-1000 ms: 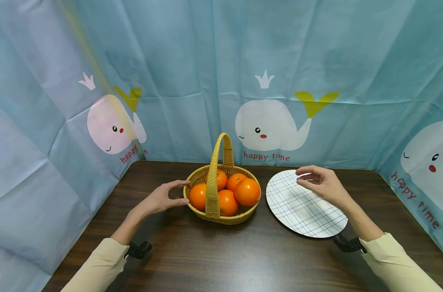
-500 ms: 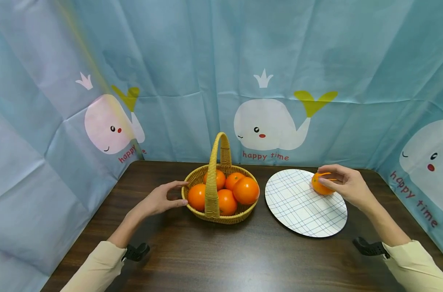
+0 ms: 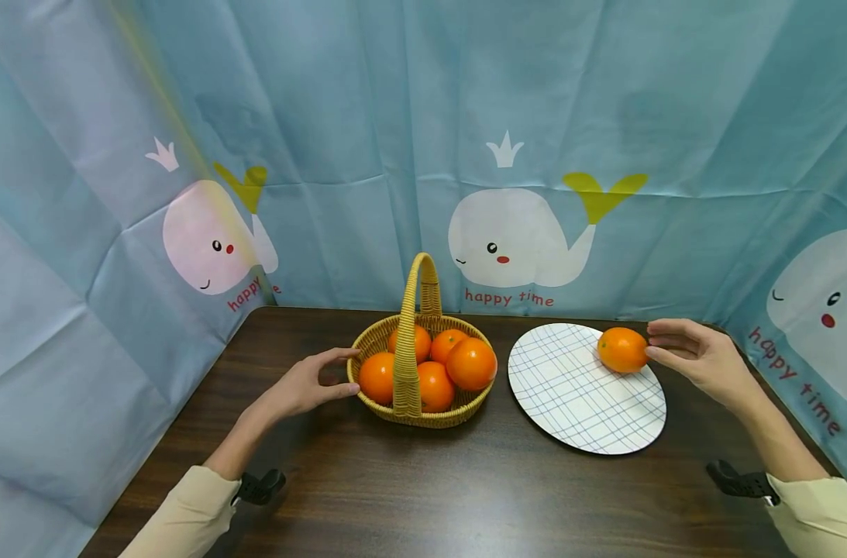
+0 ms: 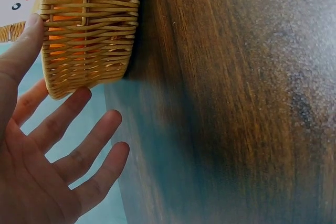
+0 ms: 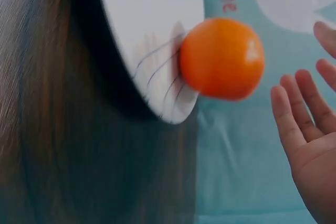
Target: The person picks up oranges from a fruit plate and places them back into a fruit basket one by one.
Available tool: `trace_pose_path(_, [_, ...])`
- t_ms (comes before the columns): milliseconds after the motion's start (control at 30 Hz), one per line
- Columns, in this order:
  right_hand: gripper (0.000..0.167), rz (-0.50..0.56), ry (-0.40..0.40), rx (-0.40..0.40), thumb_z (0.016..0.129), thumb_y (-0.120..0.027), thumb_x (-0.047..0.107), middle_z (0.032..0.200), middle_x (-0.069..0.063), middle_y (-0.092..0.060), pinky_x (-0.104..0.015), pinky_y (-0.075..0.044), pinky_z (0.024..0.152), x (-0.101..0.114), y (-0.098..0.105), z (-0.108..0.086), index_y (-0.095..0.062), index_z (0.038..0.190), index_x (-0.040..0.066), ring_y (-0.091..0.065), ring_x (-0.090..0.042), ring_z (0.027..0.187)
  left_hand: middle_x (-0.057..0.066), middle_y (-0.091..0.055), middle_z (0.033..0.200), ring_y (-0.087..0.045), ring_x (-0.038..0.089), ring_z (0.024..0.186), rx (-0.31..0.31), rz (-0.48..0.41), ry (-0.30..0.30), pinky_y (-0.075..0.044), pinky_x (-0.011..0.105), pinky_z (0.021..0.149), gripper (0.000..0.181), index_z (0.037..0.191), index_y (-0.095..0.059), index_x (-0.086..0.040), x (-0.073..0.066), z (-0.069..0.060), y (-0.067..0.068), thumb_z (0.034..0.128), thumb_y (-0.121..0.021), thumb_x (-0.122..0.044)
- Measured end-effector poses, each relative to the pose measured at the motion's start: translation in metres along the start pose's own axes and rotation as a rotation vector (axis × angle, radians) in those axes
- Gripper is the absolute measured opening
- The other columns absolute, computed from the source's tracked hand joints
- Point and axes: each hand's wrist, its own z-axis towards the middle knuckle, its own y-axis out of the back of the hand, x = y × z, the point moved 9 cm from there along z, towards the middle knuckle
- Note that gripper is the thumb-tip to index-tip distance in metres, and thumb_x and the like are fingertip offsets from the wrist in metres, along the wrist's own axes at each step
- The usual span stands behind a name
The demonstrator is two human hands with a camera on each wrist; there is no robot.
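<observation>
A yellow wicker basket (image 3: 430,420) with an arched handle stands on the table, holding several oranges (image 3: 435,387). At its left end is my left hand (image 3: 301,385); the thumb and a fingertip touch the wicker, while the other fingers are spread and fairly straight, as the left wrist view shows (image 4: 52,150). One orange (image 3: 621,350) lies near the upper right rim of a round white plate (image 3: 569,395) with a blue grid. Just right of that fruit, my right hand (image 3: 705,360) holds nothing, its fingers extended and apart from the orange (image 5: 223,59).
The dark wood table (image 3: 465,496) runs in front of the basket and plate. A light blue curtain (image 3: 353,116) printed with white whales hangs behind the table and along both sides. The tall basket handle (image 3: 409,333) rises above the oranges.
My right hand has let go of an orange on the plate and moved right, away from it. The left hand has stayed at the basket with hardly any movement.
</observation>
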Motion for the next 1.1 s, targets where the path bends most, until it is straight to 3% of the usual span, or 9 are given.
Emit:
trace_pose_path(133, [0.055, -0.046, -0.044, 0.039, 0.092, -0.077, 0.004, 0.133, -0.007, -0.056, -0.010, -0.048, 0.083, -0.015, -0.001, -0.002, -0.053, 0.141, -0.003, -0.056, -0.001, 0.111, 0.019, -0.058, 0.139, -0.048, 0.046, 0.130, -0.005, 0.006, 0.002, -0.038, 0.068, 0.102, 0.063, 0.147, -0.054, -0.008, -0.001, -0.002, 0.000, 0.0952, -0.074, -0.039])
trace_pose_path(367, [0.079, -0.086, -0.103, 0.120, 0.090, -0.081, 0.012, 0.148, -0.032, -0.039, -0.006, -0.042, 0.086, -0.032, -0.007, 0.003, -0.036, 0.153, -0.004, -0.046, -0.052, 0.124, 0.017, -0.059, 0.137, -0.049, 0.045, 0.129, -0.019, 0.016, 0.010, -0.037, 0.067, 0.103, 0.064, 0.146, -0.055, -0.008, 0.001, -0.006, -0.001, 0.0942, -0.075, -0.040])
trace_pose_path(500, [0.088, -0.072, -0.105, 0.160, 0.088, -0.082, 0.009, 0.153, -0.033, -0.031, -0.006, -0.041, 0.088, -0.037, -0.011, 0.008, -0.028, 0.158, 0.001, -0.038, -0.059, 0.129, 0.017, -0.059, 0.137, -0.051, 0.044, 0.128, -0.026, 0.008, 0.010, -0.039, 0.066, 0.102, 0.064, 0.146, -0.055, -0.008, 0.000, -0.007, -0.002, 0.0940, -0.075, -0.040])
trace_pose_path(633, [0.104, -0.075, -0.110, 0.221, 0.085, -0.084, 0.006, 0.159, -0.032, -0.019, -0.045, -0.045, 0.104, -0.043, -0.020, 0.013, -0.016, 0.163, 0.008, -0.031, -0.064, 0.130, 0.017, -0.058, 0.138, -0.051, 0.044, 0.127, -0.024, -0.013, 0.011, -0.042, 0.065, 0.101, 0.064, 0.146, -0.055, -0.007, 0.000, -0.008, -0.002, 0.0942, -0.075, -0.039])
trace_pose_path(733, [0.111, -0.078, -0.117, 0.261, 0.083, -0.086, 0.007, 0.161, -0.032, -0.014, -0.073, -0.034, 0.096, -0.048, -0.027, 0.017, -0.011, 0.164, 0.010, -0.029, -0.066, 0.130, 0.017, -0.058, 0.138, -0.051, 0.043, 0.127, -0.023, -0.024, 0.012, -0.043, 0.064, 0.100, 0.064, 0.146, -0.054, -0.007, 0.001, -0.008, -0.003, 0.0941, -0.075, -0.038])
trace_pose_path(800, [0.112, -0.083, -0.118, 0.284, 0.082, -0.087, 0.009, 0.160, -0.032, -0.016, -0.070, -0.038, 0.097, -0.050, -0.032, 0.020, -0.010, 0.164, 0.010, -0.033, -0.062, 0.130, 0.018, -0.058, 0.137, -0.052, 0.043, 0.126, -0.025, -0.030, 0.016, -0.044, 0.063, 0.100, 0.064, 0.146, -0.054, -0.008, 0.001, -0.009, -0.003, 0.0939, -0.076, -0.038])
trace_pose_path(900, [0.111, -0.086, -0.119, 0.314, 0.082, -0.087, 0.010, 0.155, -0.032, -0.024, -0.052, -0.053, 0.092, -0.053, -0.038, 0.024, -0.011, 0.163, 0.008, -0.045, -0.052, 0.124, 0.019, -0.059, 0.136, -0.052, 0.044, 0.126, -0.027, -0.036, 0.012, -0.044, 0.063, 0.099, 0.064, 0.146, -0.054, -0.008, 0.001, -0.009, -0.002, 0.0939, -0.076, -0.037])
trace_pose_path(1000, [0.108, -0.091, -0.133, 0.343, 0.083, -0.087, 0.013, 0.148, -0.031, -0.034, -0.040, -0.053, 0.085, -0.056, -0.042, 0.028, -0.014, 0.163, 0.007, -0.052, -0.044, 0.116, 0.019, -0.059, 0.135, -0.052, 0.044, 0.126, -0.025, -0.037, 0.004, -0.042, 0.065, 0.100, 0.063, 0.146, -0.054, -0.008, 0.001, -0.008, -0.002, 0.0944, -0.075, -0.037])
trace_pose_path(1100, [0.102, -0.097, -0.139, 0.357, 0.083, -0.087, 0.016, 0.143, -0.030, -0.042, -0.045, -0.052, 0.086, -0.056, -0.045, 0.032, -0.022, 0.160, 0.004, -0.054, -0.040, 0.111, 0.019, -0.059, 0.135, -0.052, 0.044, 0.126, -0.022, -0.039, 0.001, -0.041, 0.066, 0.100, 0.063, 0.146, -0.054, -0.007, 0.000, -0.008, -0.003, 0.0950, -0.075, -0.037])
